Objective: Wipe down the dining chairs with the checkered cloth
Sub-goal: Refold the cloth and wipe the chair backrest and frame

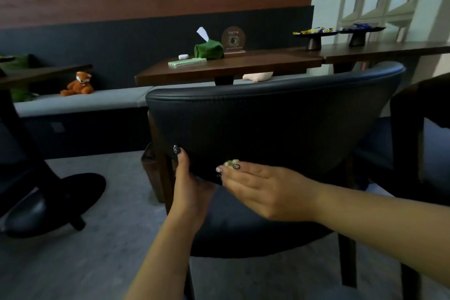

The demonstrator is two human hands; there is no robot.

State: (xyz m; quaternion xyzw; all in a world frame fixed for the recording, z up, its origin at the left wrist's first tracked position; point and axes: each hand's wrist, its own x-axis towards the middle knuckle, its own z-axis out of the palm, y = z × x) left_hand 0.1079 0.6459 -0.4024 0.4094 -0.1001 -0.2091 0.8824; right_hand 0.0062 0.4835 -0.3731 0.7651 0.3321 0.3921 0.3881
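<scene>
A: Which elements are being shown, from largest down?

B: The dining chair (267,129) is filling the centre, its dark padded backrest curving toward the viewer. Behind it, at twelve o'clock, the worktop (229,66) is carrying a green tissue holder (209,49). A fox toy (78,84) is sitting on the bench (80,102) at ten o'clock.

A: And the hands?

B: The left hand (188,184) is gripping the backrest's lower edge at seven o'clock, thumb lying up the outer face, fingers curling underneath. The right hand (258,184) is reaching in from four o'clock, fingers (233,174) lying nearly straight and together against the same edge.

A: Where is the checkered cloth?

B: Only a small pale scrap (231,162) is showing at the right fingertips; whether it is the cloth cannot be told.

A: How is this step best being done?

B: Probably by steadying the chair with the left hand while the right is pressing flat and following the lower seam along its curve.
</scene>
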